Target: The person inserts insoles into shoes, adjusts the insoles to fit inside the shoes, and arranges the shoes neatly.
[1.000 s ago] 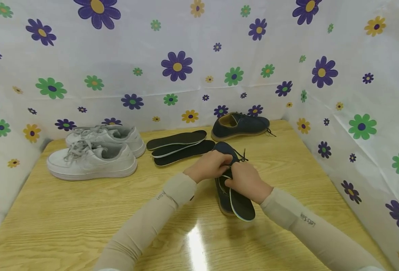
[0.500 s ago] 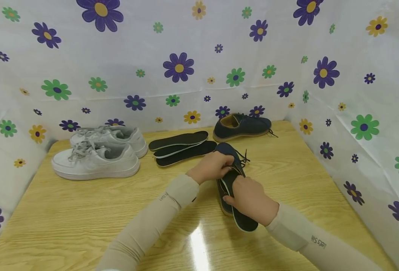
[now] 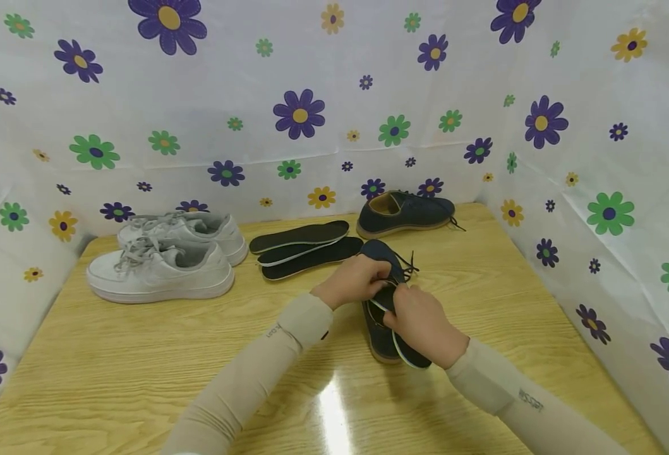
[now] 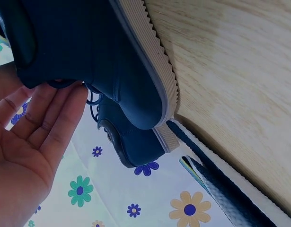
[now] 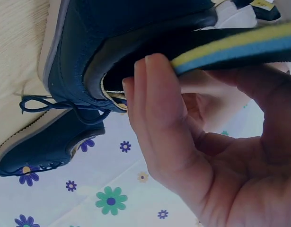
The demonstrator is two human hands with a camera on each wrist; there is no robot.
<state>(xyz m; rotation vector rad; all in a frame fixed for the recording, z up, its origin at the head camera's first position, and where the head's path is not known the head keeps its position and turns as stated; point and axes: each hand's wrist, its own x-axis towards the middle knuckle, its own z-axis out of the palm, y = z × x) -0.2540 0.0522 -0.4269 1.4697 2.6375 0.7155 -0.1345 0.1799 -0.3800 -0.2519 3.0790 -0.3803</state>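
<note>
A dark blue lace-up shoe (image 3: 381, 338) stands in front of the person, toe pointing away. The left hand (image 3: 352, 281) grips its upper by the lace opening; in the left wrist view the curled fingers (image 4: 65, 111) are at the tongue. Between thumb and fingers the right hand (image 3: 425, 323) holds a black insole (image 3: 412, 354), its front part inside the shoe opening and its heel end sticking out over the shoe's back. Yellow and blue layers show along the insole's edge (image 5: 240, 47) in the right wrist view. The insole's tip is hidden within the shoe.
Several black insoles (image 3: 311, 259) lie overlapping at the back middle of the wooden table (image 3: 141, 360). The matching blue shoe (image 3: 410, 212) stands behind, at the right. White sneakers (image 3: 163, 272) stand side by side at the left. Flowered cloth walls border the back and sides.
The right hand drew the insole back toward the person, then moved it forward into the shoe, so less of its heel end sticks out now. The left hand kept its hold on the upper.
</note>
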